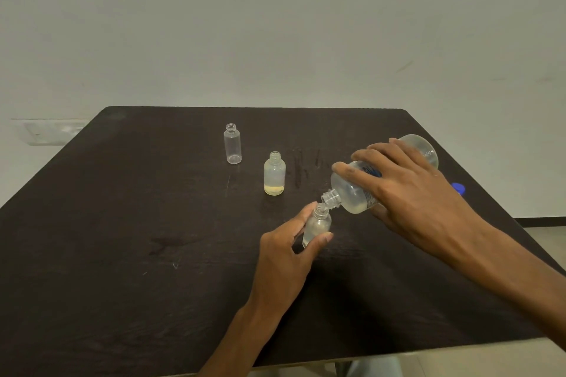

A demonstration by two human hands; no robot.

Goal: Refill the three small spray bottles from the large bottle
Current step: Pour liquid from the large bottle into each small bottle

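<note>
Left hand [284, 254]: nearest item, right of table centre; thumb and fingers pinched around a small bottle, thumb on its right side, forefinger along its left.
Held small bottle [318, 223]: clear, uncapped, tilted slightly right, mouth upward; a little clear liquid shows low in it.
Right hand [407, 190]: just beyond and right of the left hand; fingers spread over the top of the large bottle, thumb beneath it, closed around its body.
Large bottle [352, 193]: clear, uncapped, tipped nearly flat with its neck pointing left and down; its mouth is touching or just beside the held bottle's mouth, which of the two cannot be told. Pale liquid pools at the shoulder.
Label: blue and white print partly hidden under the fingers; not legible.
Blue cap [458, 187]: on the table at the right edge, behind the right wrist, partly hidden.
Middle small bottle [274, 173]: upright, uncapped, standing apart beyond the hands; shallow yellowish liquid at its base.
Far small bottle [232, 144]: upright, uncapped, appears empty, furthest left.
Table [122, 223]: dark, scuffed surface.
Wall [275, 24]: plain, pale, beyond the table.
</note>
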